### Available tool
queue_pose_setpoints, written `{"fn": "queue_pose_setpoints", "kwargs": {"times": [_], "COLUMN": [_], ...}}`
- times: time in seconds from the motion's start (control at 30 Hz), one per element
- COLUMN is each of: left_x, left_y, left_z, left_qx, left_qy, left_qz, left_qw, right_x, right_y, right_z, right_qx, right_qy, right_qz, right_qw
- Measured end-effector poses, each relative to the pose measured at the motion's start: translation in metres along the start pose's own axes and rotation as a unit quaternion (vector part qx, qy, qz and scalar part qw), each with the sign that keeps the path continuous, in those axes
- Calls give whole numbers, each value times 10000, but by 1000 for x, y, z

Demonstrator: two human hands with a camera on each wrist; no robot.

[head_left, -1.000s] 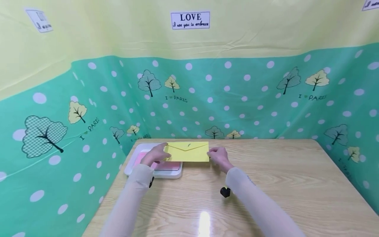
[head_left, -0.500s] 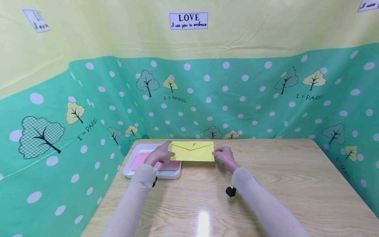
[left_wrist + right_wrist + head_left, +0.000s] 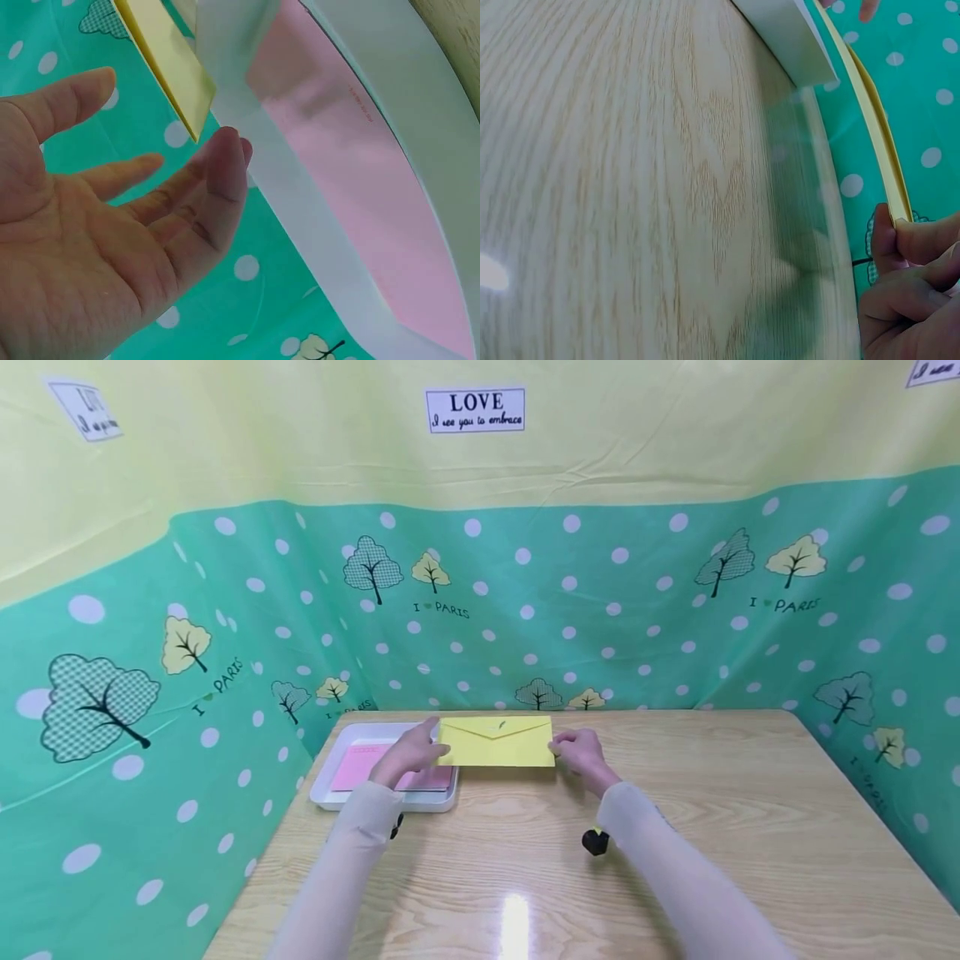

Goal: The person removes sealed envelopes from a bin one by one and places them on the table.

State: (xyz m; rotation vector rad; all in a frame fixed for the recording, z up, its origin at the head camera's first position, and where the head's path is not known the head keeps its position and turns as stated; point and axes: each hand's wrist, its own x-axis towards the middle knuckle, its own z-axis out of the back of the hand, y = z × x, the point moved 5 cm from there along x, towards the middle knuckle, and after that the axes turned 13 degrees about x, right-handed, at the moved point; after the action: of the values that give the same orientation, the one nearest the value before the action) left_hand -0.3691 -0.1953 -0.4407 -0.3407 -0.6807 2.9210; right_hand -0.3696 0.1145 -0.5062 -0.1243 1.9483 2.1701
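A yellow envelope (image 3: 495, 750) with a pointed flap is held up above the back of the table, its flap side facing me. My right hand (image 3: 585, 756) pinches its right edge between thumb and fingers; the right wrist view shows this grip on the envelope (image 3: 877, 127). At the other end is my left hand (image 3: 411, 753). The left wrist view has that hand (image 3: 112, 225) with fingers spread and apart from the envelope's corner (image 3: 169, 60). Beneath the left hand, flat pink paper pieces (image 3: 356, 768) lie in a white tray (image 3: 321, 787), partly hidden by that arm.
The wooden table (image 3: 480, 852) ends at a green dotted curtain (image 3: 570, 610) at the back and sides. A small black object (image 3: 596, 842) shows beside the right sleeve, and a dark piece (image 3: 396, 825) by the left one.
The envelope and both hands have shifted to the right, uncovering more of the pink paper in the tray. The right hand keeps its pinch on the edge.
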Motion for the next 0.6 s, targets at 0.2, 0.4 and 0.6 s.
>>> {"fn": "queue_pose_setpoints", "kwargs": {"times": [0.2,0.4,0.6], "left_x": [-7,-19,-27], "left_y": [-10,-22,-24], "left_z": [-2,-15,-33], "left_qx": [575,1226,1359], "left_qy": [-392,-488,-306], "left_qz": [-32,11,44], "left_qw": [9976,9913,9902], "right_x": [3,6,11], "right_y": [-4,-5,-8], "right_z": [9,19,28], "right_qx": [6,59,15], "right_qy": [-36,-46,-73], "right_qz": [-25,-14,-11], "right_qw": [10000,10000,10000]}}
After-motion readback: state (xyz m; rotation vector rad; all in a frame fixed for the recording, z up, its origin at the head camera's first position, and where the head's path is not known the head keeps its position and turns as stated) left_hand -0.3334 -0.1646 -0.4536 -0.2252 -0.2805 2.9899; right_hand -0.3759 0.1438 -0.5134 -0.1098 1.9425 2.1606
